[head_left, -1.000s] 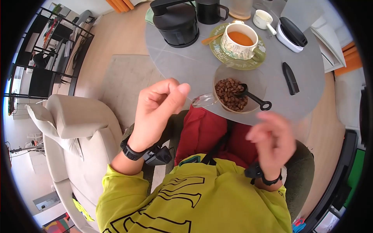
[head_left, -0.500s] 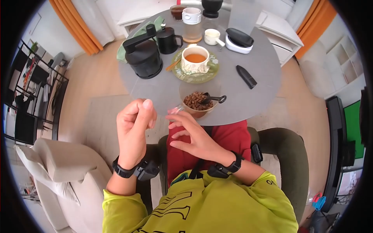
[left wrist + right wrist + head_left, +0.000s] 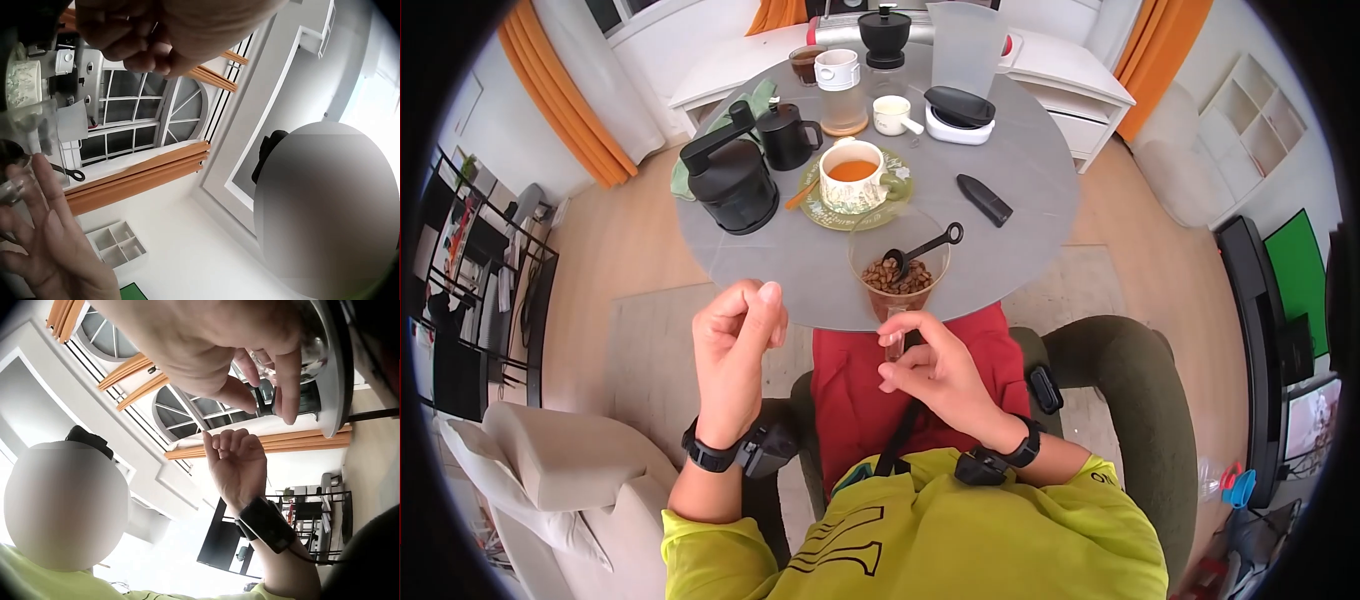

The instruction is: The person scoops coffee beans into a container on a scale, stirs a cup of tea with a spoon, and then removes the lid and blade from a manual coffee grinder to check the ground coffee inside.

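Note:
A clear measuring jug (image 3: 900, 255) holds roasted coffee beans (image 3: 910, 285), with a black scoop (image 3: 920, 252) leaning in them. At the near table edge, its clear handle (image 3: 895, 346) points toward the person. My right hand (image 3: 945, 372) is at this handle, index finger arched beside it and thumb apart; in the right wrist view the right hand (image 3: 250, 350) shows a gap between thumb and fingers. Raised left of the jug, my left hand (image 3: 735, 350) has loosely curled fingers and holds nothing. The right wrist view shows the palm of that left hand (image 3: 240, 465).
Behind the jug, a patterned cup (image 3: 850, 190) of orange-brown drink sits on a green saucer (image 3: 828, 214). A black handled device (image 3: 735, 185), black pitcher (image 3: 788, 140), small white cup (image 3: 890, 115) and black pen-shaped tool (image 3: 985, 200) also stand or lie on the round table (image 3: 1010, 265).
My right hand has moved left to the jug's handle. The handle has swung from the left side to face the person. The left hand stays raised; the head view has shifted.

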`<action>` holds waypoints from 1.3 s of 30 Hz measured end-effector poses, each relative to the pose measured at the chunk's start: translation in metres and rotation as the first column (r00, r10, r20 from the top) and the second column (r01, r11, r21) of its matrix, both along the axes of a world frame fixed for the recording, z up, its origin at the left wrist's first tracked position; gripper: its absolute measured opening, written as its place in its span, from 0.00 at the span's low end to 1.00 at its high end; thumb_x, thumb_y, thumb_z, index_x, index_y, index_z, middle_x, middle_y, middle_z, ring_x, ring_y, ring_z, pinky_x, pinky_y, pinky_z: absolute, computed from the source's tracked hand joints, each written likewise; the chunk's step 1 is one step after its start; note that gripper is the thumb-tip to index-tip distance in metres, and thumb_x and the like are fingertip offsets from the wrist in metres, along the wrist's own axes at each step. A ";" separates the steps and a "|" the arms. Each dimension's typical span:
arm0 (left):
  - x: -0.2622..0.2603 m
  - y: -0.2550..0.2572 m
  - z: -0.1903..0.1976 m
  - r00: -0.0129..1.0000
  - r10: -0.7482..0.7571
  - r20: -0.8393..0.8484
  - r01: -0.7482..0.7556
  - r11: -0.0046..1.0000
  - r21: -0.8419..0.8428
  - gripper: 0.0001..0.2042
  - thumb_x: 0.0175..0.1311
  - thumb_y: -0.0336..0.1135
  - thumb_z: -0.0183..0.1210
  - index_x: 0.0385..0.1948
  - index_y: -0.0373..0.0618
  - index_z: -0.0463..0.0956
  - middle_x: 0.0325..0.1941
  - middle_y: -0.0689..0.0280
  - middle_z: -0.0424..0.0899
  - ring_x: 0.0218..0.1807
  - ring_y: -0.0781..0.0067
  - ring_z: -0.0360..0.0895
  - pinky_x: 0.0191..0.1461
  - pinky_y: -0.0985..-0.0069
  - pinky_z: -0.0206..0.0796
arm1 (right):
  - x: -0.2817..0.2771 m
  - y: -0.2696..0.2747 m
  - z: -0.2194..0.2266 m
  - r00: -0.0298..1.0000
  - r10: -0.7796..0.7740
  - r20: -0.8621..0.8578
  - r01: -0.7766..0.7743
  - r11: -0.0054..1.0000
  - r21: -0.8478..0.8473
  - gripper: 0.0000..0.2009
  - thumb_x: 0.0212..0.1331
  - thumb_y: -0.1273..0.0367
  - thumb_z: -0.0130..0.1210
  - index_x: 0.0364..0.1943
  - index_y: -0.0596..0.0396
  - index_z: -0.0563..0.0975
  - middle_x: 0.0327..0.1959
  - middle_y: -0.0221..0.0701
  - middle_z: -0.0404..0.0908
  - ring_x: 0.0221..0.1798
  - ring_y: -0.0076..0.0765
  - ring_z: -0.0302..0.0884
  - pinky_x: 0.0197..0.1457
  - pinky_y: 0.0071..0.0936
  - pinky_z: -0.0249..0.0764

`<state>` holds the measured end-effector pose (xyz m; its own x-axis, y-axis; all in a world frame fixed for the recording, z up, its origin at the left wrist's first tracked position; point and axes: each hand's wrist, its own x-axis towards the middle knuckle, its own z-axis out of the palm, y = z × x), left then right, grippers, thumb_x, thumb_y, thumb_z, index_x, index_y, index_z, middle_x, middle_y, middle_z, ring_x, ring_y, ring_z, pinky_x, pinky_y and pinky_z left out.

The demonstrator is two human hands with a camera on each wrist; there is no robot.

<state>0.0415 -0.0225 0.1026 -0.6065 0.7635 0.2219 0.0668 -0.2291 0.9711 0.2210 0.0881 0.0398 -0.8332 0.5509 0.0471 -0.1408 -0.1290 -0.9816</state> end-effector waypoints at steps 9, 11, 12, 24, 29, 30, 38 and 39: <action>0.002 0.002 -0.001 0.997 -0.005 -0.077 -0.001 0.997 -0.079 0.17 0.70 0.33 0.50 0.17 0.45 0.62 0.18 0.73 0.64 0.23 0.84 0.58 0.27 0.82 0.46 | 0.019 0.034 0.009 0.953 -0.304 0.015 0.301 0.948 0.102 0.05 0.59 0.79 0.54 0.37 0.55 0.72 0.31 0.24 0.73 0.21 0.12 0.66 0.26 0.15 0.73; -0.002 0.002 -0.003 0.998 -0.008 -0.058 0.003 0.997 -0.074 0.16 0.70 0.32 0.51 0.17 0.44 0.64 0.18 0.73 0.66 0.24 0.86 0.59 0.28 0.83 0.48 | 0.031 0.055 0.023 0.931 -0.365 -0.001 0.362 0.923 0.127 0.06 0.58 0.79 0.53 0.36 0.54 0.72 0.32 0.25 0.74 0.24 0.13 0.68 0.26 0.15 0.71; -0.004 0.002 -0.004 0.999 -0.010 -0.042 0.007 0.998 -0.070 0.15 0.69 0.31 0.53 0.18 0.44 0.66 0.19 0.74 0.68 0.24 0.87 0.60 0.28 0.84 0.50 | 0.037 0.066 0.032 0.918 -0.395 -0.034 0.396 0.910 0.124 0.06 0.58 0.79 0.53 0.35 0.53 0.72 0.32 0.25 0.75 0.27 0.14 0.69 0.27 0.15 0.71; -0.012 0.009 -0.014 0.999 -0.051 0.014 0.052 0.980 -0.191 0.14 0.68 0.31 0.53 0.18 0.43 0.68 0.19 0.73 0.70 0.25 0.87 0.63 0.30 0.85 0.54 | 0.081 0.293 0.060 0.879 -0.474 -0.042 0.436 0.766 0.473 0.08 0.61 0.73 0.53 0.33 0.46 0.66 0.31 0.18 0.67 0.36 0.15 0.61 0.43 0.15 0.55; -0.015 0.011 -0.018 0.999 -0.032 0.032 0.038 0.975 -0.219 0.14 0.68 0.30 0.53 0.18 0.43 0.68 0.19 0.73 0.70 0.25 0.87 0.63 0.30 0.85 0.54 | 0.081 0.346 0.036 0.895 -0.444 -0.044 0.423 0.813 0.401 0.08 0.62 0.73 0.53 0.33 0.46 0.65 0.33 0.19 0.70 0.39 0.17 0.63 0.46 0.17 0.57; -0.015 0.012 -0.018 0.999 -0.023 0.038 0.031 0.972 -0.234 0.14 0.68 0.30 0.53 0.19 0.43 0.68 0.20 0.73 0.70 0.25 0.87 0.63 0.30 0.85 0.54 | 0.082 0.353 0.032 0.903 -0.426 -0.050 0.413 0.830 0.374 0.08 0.62 0.73 0.53 0.34 0.46 0.65 0.34 0.19 0.71 0.40 0.17 0.64 0.48 0.17 0.57; -0.016 0.021 -0.024 0.994 -0.004 0.112 0.033 0.966 -0.257 0.14 0.68 0.31 0.54 0.18 0.44 0.68 0.20 0.73 0.71 0.25 0.86 0.64 0.31 0.85 0.55 | 0.071 0.374 0.017 0.926 -0.374 -0.050 0.369 0.874 0.316 0.09 0.63 0.72 0.53 0.35 0.46 0.64 0.36 0.21 0.72 0.43 0.19 0.66 0.52 0.19 0.59; -0.016 0.021 -0.025 0.993 0.001 0.122 0.030 0.966 -0.255 0.14 0.68 0.31 0.54 0.18 0.44 0.68 0.20 0.73 0.71 0.25 0.86 0.64 0.31 0.85 0.56 | 0.070 0.376 0.015 0.927 -0.371 -0.052 0.368 0.876 0.311 0.09 0.63 0.72 0.53 0.35 0.46 0.63 0.36 0.21 0.72 0.43 0.19 0.66 0.52 0.19 0.59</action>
